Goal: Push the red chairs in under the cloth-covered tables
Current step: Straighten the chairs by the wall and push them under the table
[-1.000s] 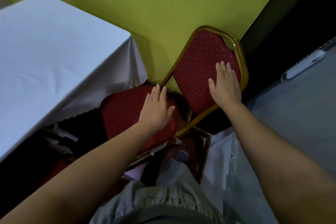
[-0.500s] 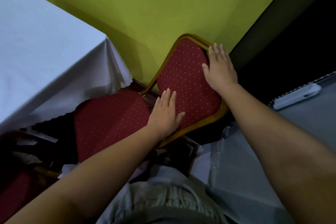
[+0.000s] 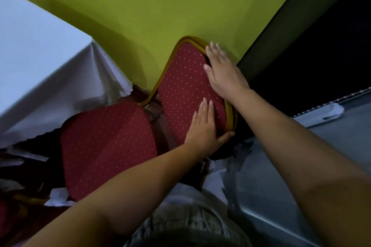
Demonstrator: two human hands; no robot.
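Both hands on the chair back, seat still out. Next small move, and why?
Probably press the backrest toward the white-clothed table: left hand and right hand lie flat on it, and the red seat shows almost fully outside the cloth's edge.

A yellow-green wall (image 3: 160,6) fills the back; a dark opening (image 3: 321,56) adjoins it at right; light is dim.

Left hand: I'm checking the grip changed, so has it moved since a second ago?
Yes. The left hand left the red seat cushion and now lies flat on the chair's backrest, near its lower gold-framed edge.
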